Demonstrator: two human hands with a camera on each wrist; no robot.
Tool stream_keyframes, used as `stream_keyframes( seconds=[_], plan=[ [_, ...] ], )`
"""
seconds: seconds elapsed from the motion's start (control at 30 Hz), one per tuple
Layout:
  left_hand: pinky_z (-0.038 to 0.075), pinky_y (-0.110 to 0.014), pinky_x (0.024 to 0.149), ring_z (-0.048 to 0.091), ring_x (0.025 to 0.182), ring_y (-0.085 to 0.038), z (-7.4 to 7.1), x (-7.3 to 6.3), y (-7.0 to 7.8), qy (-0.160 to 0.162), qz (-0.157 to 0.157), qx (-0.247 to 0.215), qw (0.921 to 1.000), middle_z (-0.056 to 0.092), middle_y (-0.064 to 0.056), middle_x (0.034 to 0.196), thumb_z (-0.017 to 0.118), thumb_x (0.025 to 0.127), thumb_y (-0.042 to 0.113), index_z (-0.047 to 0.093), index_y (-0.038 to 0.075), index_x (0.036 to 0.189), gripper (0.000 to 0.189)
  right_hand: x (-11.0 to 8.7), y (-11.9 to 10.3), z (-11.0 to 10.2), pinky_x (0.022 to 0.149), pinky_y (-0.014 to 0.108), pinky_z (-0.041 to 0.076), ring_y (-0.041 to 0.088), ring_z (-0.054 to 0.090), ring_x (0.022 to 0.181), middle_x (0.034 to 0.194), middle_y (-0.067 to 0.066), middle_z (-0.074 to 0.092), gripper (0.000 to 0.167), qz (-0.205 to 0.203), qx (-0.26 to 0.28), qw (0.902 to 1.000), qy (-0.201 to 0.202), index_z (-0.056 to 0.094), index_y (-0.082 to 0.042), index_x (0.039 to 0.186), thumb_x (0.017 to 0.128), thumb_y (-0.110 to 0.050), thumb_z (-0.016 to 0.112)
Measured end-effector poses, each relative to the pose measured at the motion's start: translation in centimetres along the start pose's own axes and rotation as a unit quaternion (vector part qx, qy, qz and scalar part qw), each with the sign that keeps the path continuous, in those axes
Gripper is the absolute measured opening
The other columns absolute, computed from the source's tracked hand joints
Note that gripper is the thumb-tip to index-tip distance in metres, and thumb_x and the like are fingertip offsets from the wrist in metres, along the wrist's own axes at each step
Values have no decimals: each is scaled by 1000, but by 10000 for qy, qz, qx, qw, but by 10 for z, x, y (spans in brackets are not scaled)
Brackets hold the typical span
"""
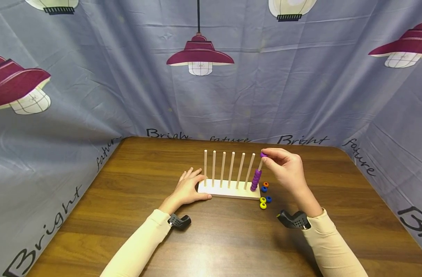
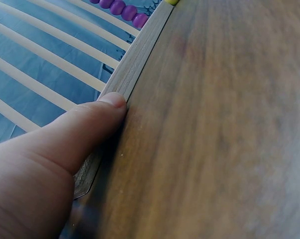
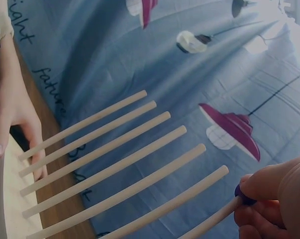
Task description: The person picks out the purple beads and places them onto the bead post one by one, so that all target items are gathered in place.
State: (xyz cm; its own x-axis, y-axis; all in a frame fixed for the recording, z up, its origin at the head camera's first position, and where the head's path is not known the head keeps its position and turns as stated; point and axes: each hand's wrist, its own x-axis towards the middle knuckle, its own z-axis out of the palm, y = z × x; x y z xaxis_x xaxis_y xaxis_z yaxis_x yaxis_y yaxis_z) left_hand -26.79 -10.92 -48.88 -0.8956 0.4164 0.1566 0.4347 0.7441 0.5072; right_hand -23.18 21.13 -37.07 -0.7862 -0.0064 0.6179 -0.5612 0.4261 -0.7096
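A wooden peg rack stands on the table, its pale base (image 1: 228, 193) carrying a row of upright rods. My left hand (image 1: 187, 189) grips the base's left end, thumb along the front edge and the other fingers behind; the left wrist view shows the thumb (image 2: 97, 117) pressing that edge. Several purple beads (image 1: 255, 181) are stacked low on the rightmost rod. At that rod's top my right hand (image 1: 288, 170) pinches another purple bead (image 3: 245, 195) between thumb and fingers, with the rod's tip hidden in it.
Beside the base's right end lie loose beads: an orange bead (image 1: 265, 184), two blue ones, including a blue bead (image 1: 268, 199), and two yellow ones, including a yellow bead (image 1: 263, 206). A printed curtain (image 1: 211, 104) hangs behind the wooden table (image 1: 211, 238).
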Motion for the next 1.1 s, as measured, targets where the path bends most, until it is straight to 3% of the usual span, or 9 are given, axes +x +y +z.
stream_keyframes(
  seconds=[0.23, 0.47, 0.73, 1.1],
  plan=[
    [14, -62, 127, 25, 154, -47, -1, 0, 0, -14, -42, -49, 10000, 44, -18, 159, 84, 75, 50, 66, 16, 133, 69, 2, -2, 0, 67, 5, 51, -12, 62, 77, 96, 10, 77, 18, 100, -129, 9999, -28, 77, 6, 103, 85, 8, 74],
    [14, -62, 127, 25, 154, -46, -1, 0, -2, 0, -72, -8, 10000, 44, -18, 159, 84, 76, 50, 66, 16, 133, 69, 2, -1, 0, 64, 6, 49, -10, 59, 73, 89, -4, 75, 19, 114, -140, 9997, -137, 77, 6, 102, 83, 6, 76],
    [15, -63, 127, 27, 153, -47, 0, 0, -1, 6, -6, 2, 10000, 46, -17, 158, 84, 75, 51, 67, 16, 132, 69, 0, -1, -2, 63, 7, 49, -9, 61, 72, 86, -4, 75, 19, 185, -163, 9995, -172, 77, 4, 103, 84, 5, 75],
    [16, -64, 126, 27, 153, -48, 2, 1, -2, 19, 12, -26, 10000, 46, -17, 158, 84, 75, 51, 67, 16, 132, 69, -2, 4, -5, 61, 9, 49, -9, 61, 69, 86, 7, 76, 19, 245, -298, 9990, -232, 77, 4, 105, 88, -2, 72]
  ],
)
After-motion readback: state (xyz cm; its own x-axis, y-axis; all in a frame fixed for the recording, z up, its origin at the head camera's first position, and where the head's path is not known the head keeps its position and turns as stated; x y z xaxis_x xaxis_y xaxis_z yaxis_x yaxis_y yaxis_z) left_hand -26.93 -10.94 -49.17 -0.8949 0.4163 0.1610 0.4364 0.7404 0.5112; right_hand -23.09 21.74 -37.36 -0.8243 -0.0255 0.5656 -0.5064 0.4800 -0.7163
